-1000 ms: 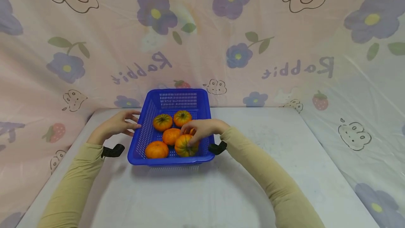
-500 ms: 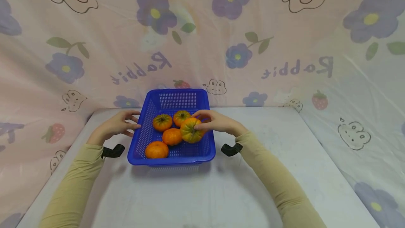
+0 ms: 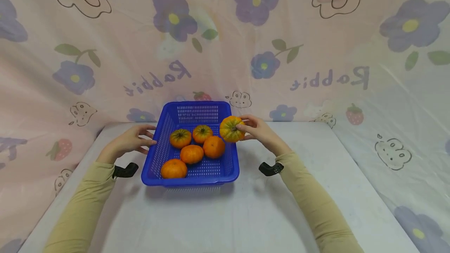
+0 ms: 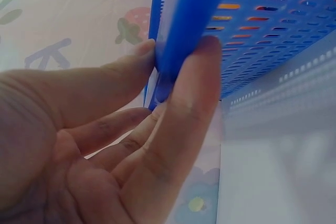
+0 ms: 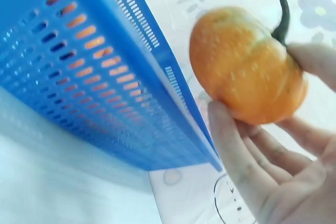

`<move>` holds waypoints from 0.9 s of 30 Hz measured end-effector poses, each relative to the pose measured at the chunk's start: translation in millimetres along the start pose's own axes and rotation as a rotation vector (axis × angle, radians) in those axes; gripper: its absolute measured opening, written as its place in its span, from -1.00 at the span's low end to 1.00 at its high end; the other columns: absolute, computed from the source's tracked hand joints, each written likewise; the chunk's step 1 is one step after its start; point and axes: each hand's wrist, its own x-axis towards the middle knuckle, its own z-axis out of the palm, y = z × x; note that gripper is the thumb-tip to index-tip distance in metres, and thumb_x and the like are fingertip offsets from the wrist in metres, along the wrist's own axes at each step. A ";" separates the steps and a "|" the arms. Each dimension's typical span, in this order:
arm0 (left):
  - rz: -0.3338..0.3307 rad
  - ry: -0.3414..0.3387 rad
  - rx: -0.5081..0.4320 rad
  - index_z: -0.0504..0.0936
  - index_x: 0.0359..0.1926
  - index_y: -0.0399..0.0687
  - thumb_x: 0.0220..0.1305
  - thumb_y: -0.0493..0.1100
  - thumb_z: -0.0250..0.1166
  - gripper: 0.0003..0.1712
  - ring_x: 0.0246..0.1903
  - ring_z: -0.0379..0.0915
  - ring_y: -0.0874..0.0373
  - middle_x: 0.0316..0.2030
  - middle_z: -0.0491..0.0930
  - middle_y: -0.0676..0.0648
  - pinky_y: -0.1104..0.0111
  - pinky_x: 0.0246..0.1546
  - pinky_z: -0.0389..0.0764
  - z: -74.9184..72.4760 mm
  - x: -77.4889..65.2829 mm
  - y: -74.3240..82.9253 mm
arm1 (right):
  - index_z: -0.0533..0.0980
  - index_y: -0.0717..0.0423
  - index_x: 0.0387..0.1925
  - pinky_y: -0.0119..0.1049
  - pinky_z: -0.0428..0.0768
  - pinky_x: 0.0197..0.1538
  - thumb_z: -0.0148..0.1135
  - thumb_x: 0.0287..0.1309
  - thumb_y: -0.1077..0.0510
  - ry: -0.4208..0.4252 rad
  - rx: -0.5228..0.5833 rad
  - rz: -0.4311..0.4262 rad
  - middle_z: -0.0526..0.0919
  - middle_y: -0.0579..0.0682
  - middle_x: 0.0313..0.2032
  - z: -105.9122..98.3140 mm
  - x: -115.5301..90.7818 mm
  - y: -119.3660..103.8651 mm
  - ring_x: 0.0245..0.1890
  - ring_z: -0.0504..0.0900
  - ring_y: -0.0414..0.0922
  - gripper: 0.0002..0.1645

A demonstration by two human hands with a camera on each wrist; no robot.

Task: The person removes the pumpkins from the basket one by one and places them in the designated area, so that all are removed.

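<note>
In the head view my right hand [image 3: 258,130] holds a small orange-and-green pumpkin [image 3: 232,129] over the right rim of a blue plastic basket [image 3: 149,180]. The right wrist view shows thumb and fingers around this pumpkin [image 5: 239,66], its dark curved stem beside the thumb. My left hand [image 3: 131,139] is at the basket's left side. Seen from the left wrist, its thumb and forefinger pinch the basket rim [image 4: 184,19] from both sides. Several more pumpkins lie inside, among them a plain orange one [image 3: 214,147] at the right and another [image 3: 174,169] at the front left.
The basket stands on a white table [image 3: 225,221], near its back edge. Behind and around the table hangs a pale curtain [image 3: 218,61] printed with flowers and rabbits. Perforated basket walls [image 5: 89,72] rise beside the right hand.
My right hand has lifted the orange-and-green pumpkin from the basket's front right, moving it up and rightward to the rim. An orange pumpkin beneath is now uncovered. The left hand stays put.
</note>
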 end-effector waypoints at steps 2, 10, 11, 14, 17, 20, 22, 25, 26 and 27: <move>0.004 0.000 0.001 0.00 0.41 -0.41 0.34 -0.28 0.21 -0.22 -0.22 0.55 -0.05 0.06 0.30 -0.47 0.13 -0.25 0.67 1.0 0.7 -0.2 | 0.36 0.13 0.23 -0.03 0.61 -0.04 0.26 0.23 -0.06 0.042 0.013 0.004 0.49 0.20 0.10 -4.7 -1.3 3.0 0.01 0.56 0.08 -0.37; -0.002 0.005 -0.006 0.00 0.41 -0.39 0.34 -0.29 0.20 -0.23 -0.21 0.55 -0.06 0.06 0.30 -0.46 0.12 -0.25 0.66 1.6 0.4 1.8 | 0.29 0.23 0.26 -0.09 0.63 -0.08 0.21 0.28 -0.04 0.163 0.078 0.023 0.44 0.28 0.14 -20.8 -5.6 16.8 0.05 0.52 0.14 -0.34; 0.000 0.003 -0.005 -0.01 0.41 -0.40 0.34 -0.29 0.20 -0.22 -0.20 0.54 -0.07 0.06 0.30 -0.47 0.12 -0.25 0.66 1.2 0.0 1.7 | 0.29 0.23 0.27 -0.09 0.63 -0.08 0.20 0.28 -0.05 0.172 0.076 0.027 0.43 0.28 0.14 -22.8 -6.0 18.9 0.06 0.52 0.14 -0.33; 0.000 0.001 -0.009 -0.02 0.41 -0.41 0.34 -0.29 0.20 -0.22 -0.19 0.54 -0.08 0.07 0.28 -0.48 0.11 -0.24 0.66 0.6 -1.6 1.7 | 0.28 0.21 0.27 -0.10 0.62 -0.06 0.22 0.27 -0.06 0.197 0.089 0.045 0.42 0.27 0.15 -28.2 -6.7 25.7 0.05 0.52 0.13 -0.32; -0.001 -0.001 -0.009 -0.03 0.42 -0.41 0.34 -0.28 0.20 -0.20 -0.19 0.53 -0.08 0.08 0.27 -0.48 0.11 -0.24 0.66 -0.1 -2.5 0.9 | 0.27 0.21 0.27 -0.10 0.62 -0.05 0.22 0.26 -0.06 0.213 0.113 0.065 0.41 0.26 0.15 -33.4 -7.3 33.3 0.02 0.54 0.12 -0.32; -0.001 -0.002 -0.010 -0.03 0.42 -0.41 0.34 -0.28 0.21 -0.20 -0.20 0.54 -0.07 0.08 0.27 -0.48 0.11 -0.24 0.66 -0.3 -2.3 0.3 | 0.28 0.20 0.25 -0.12 0.62 -0.05 0.22 0.26 -0.06 0.236 0.131 0.099 0.41 0.25 0.14 -38.7 -8.0 41.3 -0.01 0.56 0.09 -0.33; 0.002 -0.003 -0.008 -0.03 0.42 -0.41 0.34 -0.27 0.21 -0.19 -0.20 0.54 -0.08 0.08 0.27 -0.48 0.10 -0.24 0.66 -0.1 -2.4 0.5 | 0.27 0.21 0.26 -0.12 0.62 -0.05 0.21 0.27 -0.05 0.241 0.130 0.120 0.40 0.25 0.15 -41.9 -8.3 46.0 -0.03 0.57 0.08 -0.33; 0.001 -0.002 -0.007 -0.03 0.42 -0.40 0.34 -0.27 0.21 -0.20 -0.20 0.54 -0.08 0.08 0.27 -0.49 0.10 -0.24 0.66 0.1 -3.0 1.4 | 0.27 0.23 0.26 -0.11 0.62 -0.05 0.20 0.28 -0.04 0.244 0.136 0.146 0.38 0.25 0.16 -45.6 -8.2 51.2 -0.04 0.58 0.06 -0.34; 0.004 -0.001 -0.007 -0.03 0.42 -0.41 0.34 -0.27 0.21 -0.20 -0.20 0.54 -0.08 0.08 0.27 -0.49 0.10 -0.24 0.66 0.2 -3.4 2.0 | 0.26 0.24 0.26 -0.11 0.62 -0.05 0.19 0.29 -0.05 0.244 0.133 0.151 0.37 0.25 0.17 -46.8 -7.7 53.0 -0.04 0.58 0.06 -0.33; 0.005 -0.001 -0.006 -0.03 0.41 -0.41 0.34 -0.27 0.21 -0.20 -0.20 0.54 -0.07 0.08 0.27 -0.49 0.10 -0.24 0.66 0.4 -3.7 2.2 | 0.25 0.25 0.28 -0.11 0.61 -0.04 0.18 0.30 -0.05 0.240 0.129 0.151 0.35 0.26 0.18 -48.1 -7.2 54.8 -0.04 0.57 0.05 -0.32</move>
